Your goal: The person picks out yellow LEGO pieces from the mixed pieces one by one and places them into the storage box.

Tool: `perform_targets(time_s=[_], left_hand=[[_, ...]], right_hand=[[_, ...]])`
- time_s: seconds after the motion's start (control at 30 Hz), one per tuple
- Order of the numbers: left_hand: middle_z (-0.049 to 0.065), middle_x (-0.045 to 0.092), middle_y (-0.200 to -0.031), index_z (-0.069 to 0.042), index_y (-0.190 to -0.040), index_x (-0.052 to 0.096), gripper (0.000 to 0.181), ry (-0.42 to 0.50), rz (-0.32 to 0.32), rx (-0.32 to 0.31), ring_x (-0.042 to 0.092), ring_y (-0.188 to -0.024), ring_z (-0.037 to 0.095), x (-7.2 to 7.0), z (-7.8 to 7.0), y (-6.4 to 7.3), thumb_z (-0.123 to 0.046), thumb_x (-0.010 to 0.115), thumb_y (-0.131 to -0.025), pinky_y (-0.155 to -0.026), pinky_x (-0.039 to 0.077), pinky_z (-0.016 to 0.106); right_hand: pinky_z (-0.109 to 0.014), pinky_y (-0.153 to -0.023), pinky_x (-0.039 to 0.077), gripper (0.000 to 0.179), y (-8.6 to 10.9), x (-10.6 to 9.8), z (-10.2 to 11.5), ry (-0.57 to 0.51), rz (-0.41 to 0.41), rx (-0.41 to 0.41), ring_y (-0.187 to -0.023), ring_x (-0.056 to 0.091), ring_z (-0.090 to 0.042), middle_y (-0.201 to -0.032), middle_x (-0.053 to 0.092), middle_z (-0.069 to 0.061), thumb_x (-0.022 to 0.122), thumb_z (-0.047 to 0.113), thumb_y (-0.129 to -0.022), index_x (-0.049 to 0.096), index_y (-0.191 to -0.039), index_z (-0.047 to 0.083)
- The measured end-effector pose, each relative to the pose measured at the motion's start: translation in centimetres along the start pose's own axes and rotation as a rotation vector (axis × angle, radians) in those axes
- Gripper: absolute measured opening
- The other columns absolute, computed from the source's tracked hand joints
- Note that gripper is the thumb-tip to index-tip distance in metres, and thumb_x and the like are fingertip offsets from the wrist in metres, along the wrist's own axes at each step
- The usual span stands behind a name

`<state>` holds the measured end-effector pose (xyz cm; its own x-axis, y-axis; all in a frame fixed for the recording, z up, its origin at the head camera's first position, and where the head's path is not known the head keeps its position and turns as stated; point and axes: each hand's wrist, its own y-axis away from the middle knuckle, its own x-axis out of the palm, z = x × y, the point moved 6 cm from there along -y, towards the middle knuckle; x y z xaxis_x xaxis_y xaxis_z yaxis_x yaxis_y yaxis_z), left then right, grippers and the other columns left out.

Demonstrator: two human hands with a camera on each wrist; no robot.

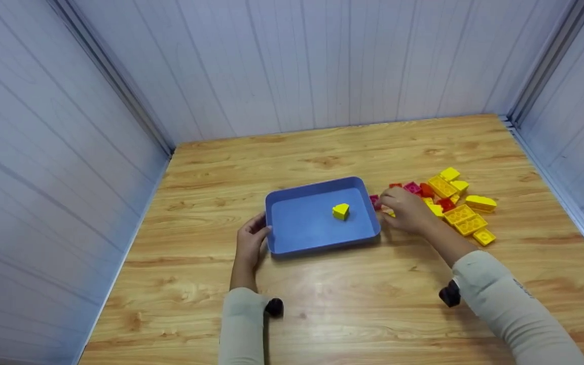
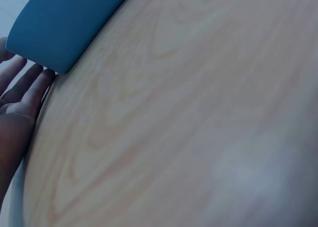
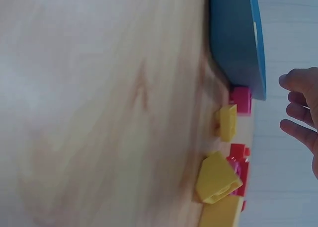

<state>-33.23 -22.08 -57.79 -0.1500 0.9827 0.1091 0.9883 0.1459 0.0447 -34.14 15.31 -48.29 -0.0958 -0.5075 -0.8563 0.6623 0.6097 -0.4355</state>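
Note:
My left hand (image 1: 250, 241) holds the left end of a blue tray (image 1: 297, 248), thumb at the rim and fingers against the outer side. In the left wrist view, the fingers (image 2: 37, 90) reach the tray's lower corner. Inside the tray lies one yellow brick (image 1: 341, 212). My right hand (image 1: 406, 209) is just right of the tray, over the near end of the brick pile. The right wrist view shows its thumb and fingers apart, with nothing visible between them. A magenta brick (image 3: 241, 99) sits against the tray wall, beside a small yellow brick (image 3: 227, 122).
Several yellow bricks (image 1: 459, 214) spread across the right of the wooden table (image 1: 332, 304). Red bricks (image 1: 445, 204) and another magenta brick (image 1: 412, 187) lie among them. Pale panel walls (image 1: 292, 66) rise behind the table and at both sides.

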Motion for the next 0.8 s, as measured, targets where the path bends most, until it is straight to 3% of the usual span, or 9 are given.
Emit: perform_targets(time_s=[0.17,0.43,0.8], left_hand=[[0.023,0.056,-0.133,0.008,-0.133,0.055,0.046,0.022,-0.004,0.004,0.051,-0.124,0.032,-0.1,0.0,0.0,0.010,0.062,-0.087,-0.097,0.047,0.031],[0.026,0.055,-0.133,0.009,-0.133,0.053,0.046,0.030,-0.001,-0.007,0.051,-0.124,0.033,0.0,0.2,0.0,0.010,0.062,-0.088,-0.093,0.048,0.027],[0.026,0.053,-0.135,0.009,-0.134,0.053,0.047,0.028,0.008,-0.004,0.049,-0.126,0.034,0.1,0.2,0.0,0.010,0.062,-0.088,-0.097,0.047,0.030]], right_hand=[[-0.042,-0.079,0.053,0.022,1.0,0.8,-0.9,-0.007,-0.004,0.023,-0.089,0.059,-0.030,-0.093,0.067,-0.013,0.081,0.003,-0.074,0.071,-0.094,0.000],[-0.042,-0.082,0.051,0.024,2.5,2.6,-2.0,0.024,0.145,0.157,-0.092,0.056,-0.029,-0.099,0.064,-0.011,0.076,0.007,-0.079,0.071,-0.102,0.000],[-0.044,-0.082,0.051,0.026,2.9,3.5,-2.7,0.040,0.197,0.206,-0.091,0.055,-0.030,-0.098,0.060,-0.013,0.076,0.009,-0.079,0.070,-0.103,0.000]])
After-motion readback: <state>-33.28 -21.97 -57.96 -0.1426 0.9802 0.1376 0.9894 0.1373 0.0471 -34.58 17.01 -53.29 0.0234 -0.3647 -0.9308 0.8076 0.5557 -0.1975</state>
